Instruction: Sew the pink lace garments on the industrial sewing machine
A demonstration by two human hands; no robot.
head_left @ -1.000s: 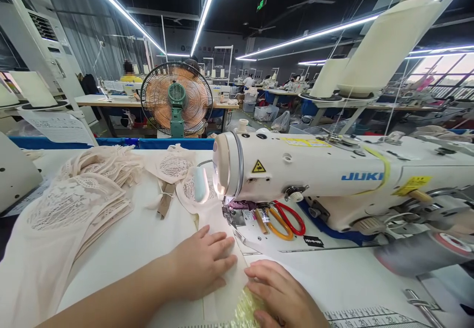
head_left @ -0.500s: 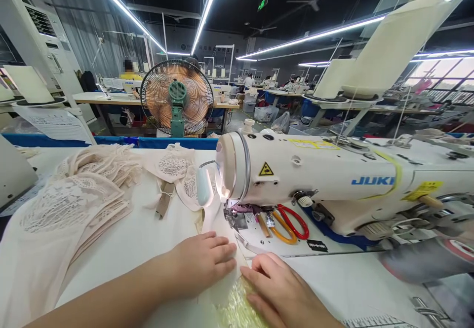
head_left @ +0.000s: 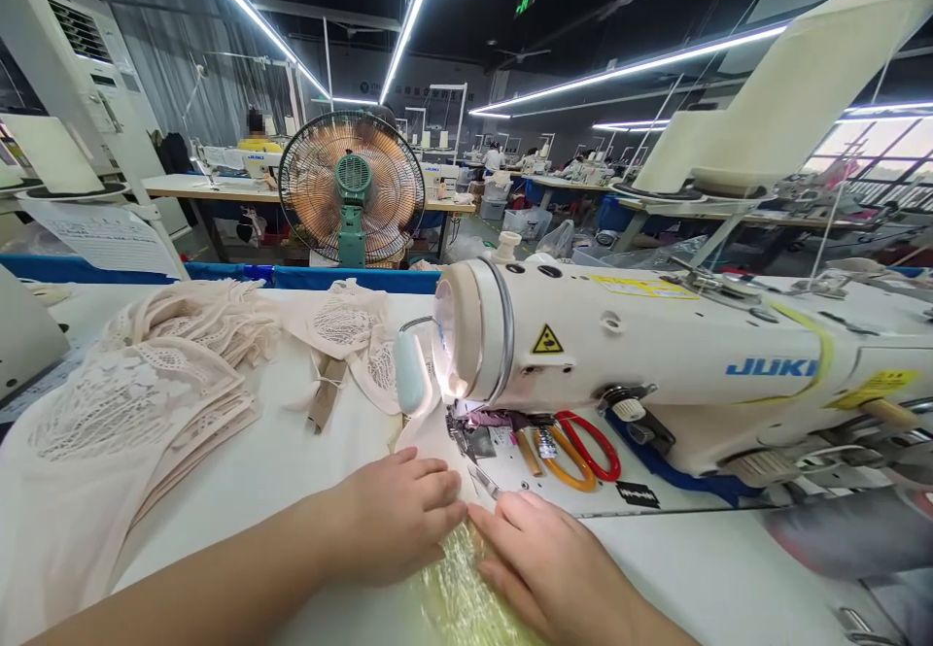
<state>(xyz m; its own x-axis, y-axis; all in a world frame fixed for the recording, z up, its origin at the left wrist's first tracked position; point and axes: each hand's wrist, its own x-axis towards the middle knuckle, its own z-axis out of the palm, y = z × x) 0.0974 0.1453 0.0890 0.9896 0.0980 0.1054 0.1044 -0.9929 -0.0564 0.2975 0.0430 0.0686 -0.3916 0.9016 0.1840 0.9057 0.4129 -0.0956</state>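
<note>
Pressing smooth cream fabric (head_left: 429,440) with spread left hand (head_left: 397,515), touching glossy yellow-green strip (head_left: 453,593) with half-spread right hand (head_left: 558,559), toward tabletop's (head_left: 292,447) near edge.

The lace pieces (head_left: 109,423) are pale pink, patterned with openwork; the glossy strip (head_left: 459,588) is yellow-green. The sewing machine (head_left: 656,335) is cream — blue lettering (head_left: 771,367), yellow labels (head_left: 871,390). Looped handles (head_left: 614,459) show red and orange — the flat blade (head_left: 638,495) black, the table (head_left: 281,461) white.

On the table (head_left: 240,520), lace pieces (head_left: 123,413) lie left; a sewing machine (head_left: 569,325) stands right, scissors (head_left: 607,472) under its arm, a blade (head_left: 638,495) right of them; cloth (head_left: 430,439) lies beneath the left hand (head_left: 400,518), the right hand (head_left: 550,561) beside; a fan (head_left: 352,189) behind the table
</note>
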